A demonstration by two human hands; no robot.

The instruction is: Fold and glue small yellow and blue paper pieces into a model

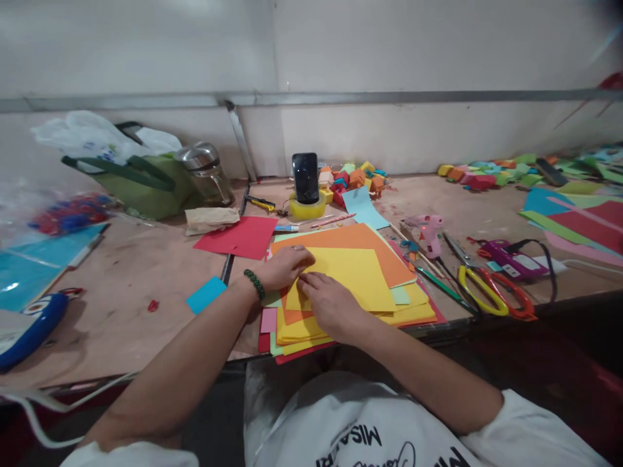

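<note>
A yellow paper sheet lies on a stack of coloured paper, over an orange sheet. My left hand, with a dark green bead bracelet at the wrist, is closed with curled fingers at the sheet's left edge. Close beside it my right hand rests on the same edge, its fingers bent and pressed together. The fingertips of both hands nearly meet there and partly hide the paper between them. More yellow sheets show under my right hand.
Left of the stack lie a red sheet and a blue piece. Rightward are a pink glue gun, scissors and a purple device. Behind stand a phone on a tape roll, paper cubes and a jar.
</note>
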